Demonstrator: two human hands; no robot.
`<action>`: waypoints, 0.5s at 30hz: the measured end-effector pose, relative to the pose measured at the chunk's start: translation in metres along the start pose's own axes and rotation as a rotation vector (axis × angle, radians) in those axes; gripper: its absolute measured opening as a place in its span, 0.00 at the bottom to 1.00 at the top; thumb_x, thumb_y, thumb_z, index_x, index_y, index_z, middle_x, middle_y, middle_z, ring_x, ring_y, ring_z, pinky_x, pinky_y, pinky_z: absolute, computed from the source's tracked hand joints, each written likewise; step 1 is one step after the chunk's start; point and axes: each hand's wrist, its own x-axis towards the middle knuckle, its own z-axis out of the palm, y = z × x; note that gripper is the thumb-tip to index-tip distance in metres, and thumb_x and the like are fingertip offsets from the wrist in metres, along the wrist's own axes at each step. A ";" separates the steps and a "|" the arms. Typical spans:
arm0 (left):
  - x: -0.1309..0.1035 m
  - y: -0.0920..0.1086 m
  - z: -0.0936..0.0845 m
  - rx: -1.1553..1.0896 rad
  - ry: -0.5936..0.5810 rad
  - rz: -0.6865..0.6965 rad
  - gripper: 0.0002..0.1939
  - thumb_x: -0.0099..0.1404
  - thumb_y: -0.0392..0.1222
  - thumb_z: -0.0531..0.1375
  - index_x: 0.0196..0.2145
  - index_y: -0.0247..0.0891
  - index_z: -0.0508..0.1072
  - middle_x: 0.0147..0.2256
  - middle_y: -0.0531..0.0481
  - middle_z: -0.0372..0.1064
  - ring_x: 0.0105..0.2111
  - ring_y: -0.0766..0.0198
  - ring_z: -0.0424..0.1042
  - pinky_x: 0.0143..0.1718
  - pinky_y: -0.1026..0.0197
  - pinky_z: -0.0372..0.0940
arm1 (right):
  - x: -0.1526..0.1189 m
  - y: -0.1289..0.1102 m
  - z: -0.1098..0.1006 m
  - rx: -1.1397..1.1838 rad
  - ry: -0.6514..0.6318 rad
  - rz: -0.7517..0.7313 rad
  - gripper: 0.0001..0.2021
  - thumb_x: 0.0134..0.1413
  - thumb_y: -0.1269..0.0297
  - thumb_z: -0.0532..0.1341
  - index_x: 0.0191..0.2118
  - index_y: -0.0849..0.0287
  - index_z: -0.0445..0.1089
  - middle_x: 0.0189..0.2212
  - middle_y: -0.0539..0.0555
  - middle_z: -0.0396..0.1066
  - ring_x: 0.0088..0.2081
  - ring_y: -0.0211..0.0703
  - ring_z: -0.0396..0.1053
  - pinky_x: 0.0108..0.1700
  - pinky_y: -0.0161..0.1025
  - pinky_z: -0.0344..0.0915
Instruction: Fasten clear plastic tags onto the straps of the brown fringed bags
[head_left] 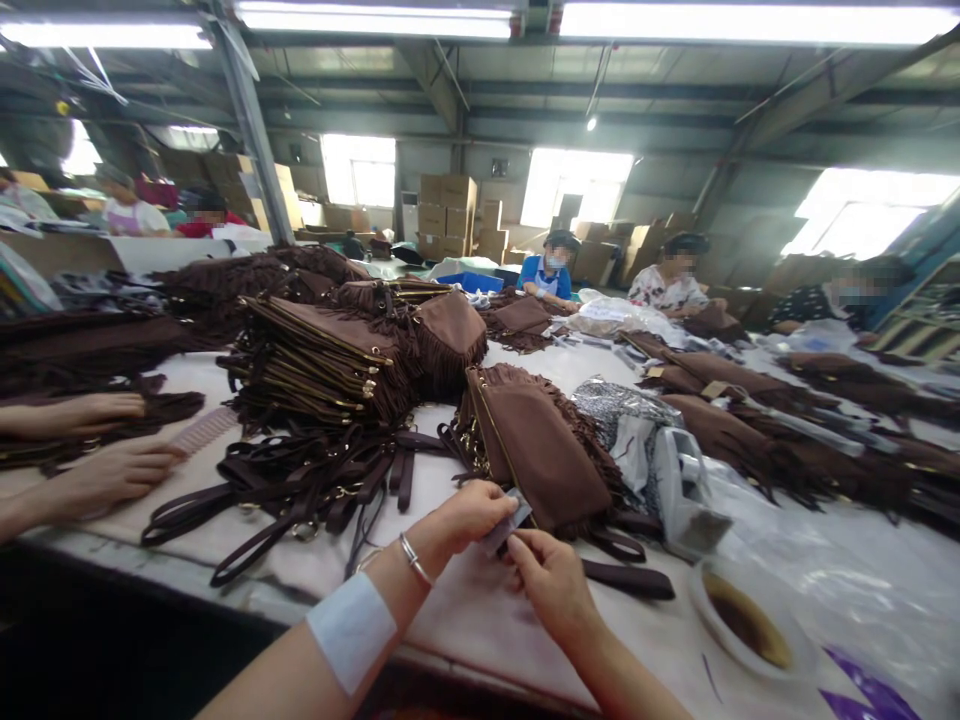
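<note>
My left hand (471,512) pinches a small grey, shiny piece (508,522) just above the table's near edge. At its lower right side, my right hand (551,580) has its thumb and fingers pressed together on the same piece. A silver bangle and a pale patch are on my left forearm. Directly beyond my hands lies a brown fringed pouch (544,450) with a gold zipper. Dark wrist straps (255,490) with metal rings are heaped to the left, and another strap (630,580) lies right of my right hand.
Stacked brown pouches (315,360) stand behind the straps. Another person's hands (112,470) rest at the left edge. A round container (750,620) with brown contents sits at right, beside clear plastic (847,570). Several people work across the table.
</note>
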 end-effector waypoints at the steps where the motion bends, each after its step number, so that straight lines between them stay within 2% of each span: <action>1: 0.000 0.001 0.001 -0.024 -0.016 -0.011 0.15 0.56 0.52 0.60 0.27 0.35 0.70 0.19 0.54 0.65 0.17 0.69 0.62 0.17 0.67 0.53 | 0.001 0.000 -0.008 -0.148 0.068 -0.140 0.16 0.58 0.53 0.56 0.39 0.60 0.74 0.30 0.56 0.74 0.29 0.44 0.71 0.31 0.39 0.66; 4: -0.002 0.003 0.002 -0.044 -0.032 -0.009 0.12 0.59 0.49 0.57 0.29 0.36 0.68 0.19 0.54 0.65 0.17 0.67 0.63 0.19 0.66 0.55 | 0.008 -0.004 -0.030 -0.548 0.207 -0.531 0.13 0.60 0.64 0.55 0.47 0.57 0.72 0.38 0.58 0.72 0.40 0.48 0.70 0.45 0.42 0.65; 7: -0.002 0.003 0.004 0.037 0.037 0.049 0.09 0.59 0.44 0.56 0.27 0.36 0.67 0.19 0.56 0.61 0.18 0.69 0.59 0.20 0.66 0.53 | 0.021 -0.010 -0.040 -0.833 0.178 -0.738 0.11 0.61 0.69 0.54 0.43 0.56 0.74 0.38 0.57 0.71 0.40 0.46 0.67 0.45 0.41 0.63; 10: -0.002 -0.001 0.004 0.172 0.137 0.191 0.08 0.59 0.41 0.57 0.24 0.36 0.67 0.21 0.55 0.63 0.23 0.67 0.61 0.24 0.65 0.54 | 0.033 -0.016 -0.040 -0.938 0.149 -0.786 0.11 0.62 0.68 0.55 0.34 0.55 0.74 0.34 0.54 0.71 0.37 0.44 0.66 0.44 0.40 0.60; 13: -0.004 -0.007 0.005 0.339 0.232 0.410 0.12 0.64 0.43 0.53 0.25 0.37 0.68 0.24 0.52 0.67 0.27 0.65 0.64 0.28 0.64 0.56 | 0.040 -0.021 -0.037 -0.947 0.121 -0.768 0.11 0.62 0.68 0.55 0.32 0.56 0.73 0.32 0.54 0.71 0.37 0.43 0.66 0.44 0.39 0.59; 15: -0.008 -0.010 0.005 0.393 0.259 0.492 0.16 0.68 0.46 0.49 0.27 0.37 0.68 0.26 0.51 0.68 0.27 0.65 0.65 0.30 0.63 0.58 | 0.043 -0.024 -0.038 -0.951 0.088 -0.731 0.11 0.62 0.69 0.55 0.32 0.57 0.73 0.31 0.54 0.72 0.36 0.43 0.67 0.42 0.38 0.59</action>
